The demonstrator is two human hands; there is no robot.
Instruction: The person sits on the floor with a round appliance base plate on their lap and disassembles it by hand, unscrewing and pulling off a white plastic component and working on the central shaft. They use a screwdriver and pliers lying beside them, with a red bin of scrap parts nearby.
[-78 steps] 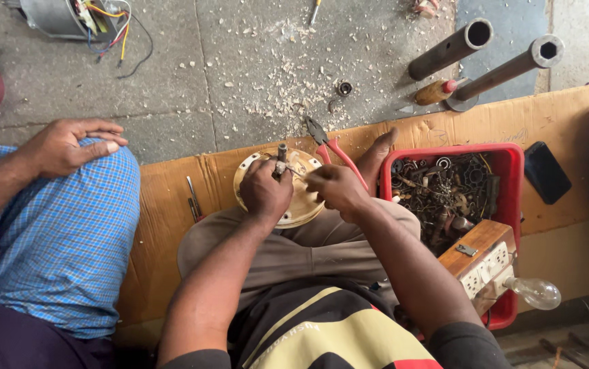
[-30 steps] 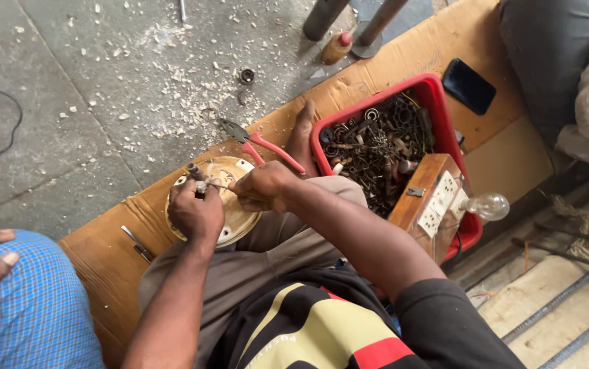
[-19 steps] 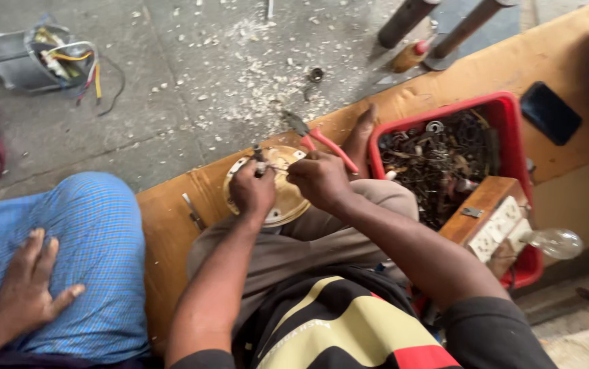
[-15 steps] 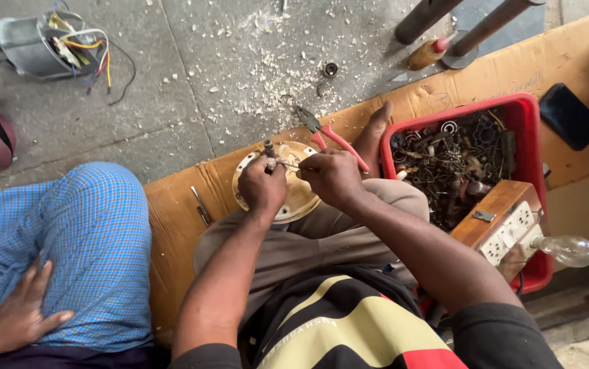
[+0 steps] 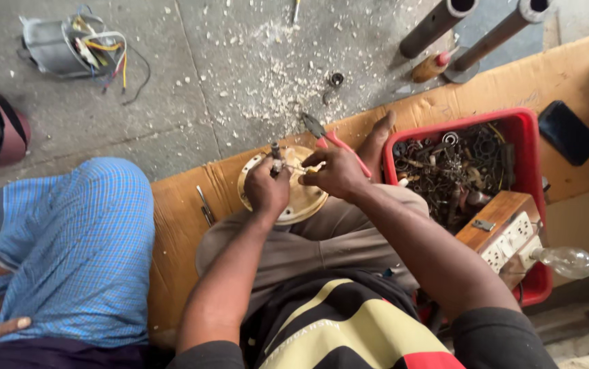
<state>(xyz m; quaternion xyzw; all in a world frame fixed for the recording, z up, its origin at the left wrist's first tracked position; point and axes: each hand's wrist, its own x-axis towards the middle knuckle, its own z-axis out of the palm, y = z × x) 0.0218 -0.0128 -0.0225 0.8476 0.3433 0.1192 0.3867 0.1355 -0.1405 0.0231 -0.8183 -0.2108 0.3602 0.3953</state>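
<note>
My left hand (image 5: pixel 266 187) is closed around a small metal part with a short shaft, held upright over a round tan disc (image 5: pixel 301 199) that rests on my lap. My right hand (image 5: pixel 336 172) pinches a thin metal rod and touches it to that small part. Both hands meet above the disc's top edge. Red-handled pliers (image 5: pixel 332 137) lie on the cardboard just beyond my right hand, next to my bare foot (image 5: pixel 378 133).
A red tray (image 5: pixel 525 126) of metal scrap sits at my right, with a wooden socket board (image 5: pixel 506 229) and a clear bulb (image 5: pixel 563 261). Another person in a blue checked cloth (image 5: pixel 76 253) sits at left. A wired motor part (image 5: pixel 72 44), two pipes (image 5: pixel 438 24) and a black phone (image 5: pixel 568 131) lie around.
The view has swung about; my hands stay together over the disc. The neighbouring person's hand has dropped from their knee down to the lower left.
</note>
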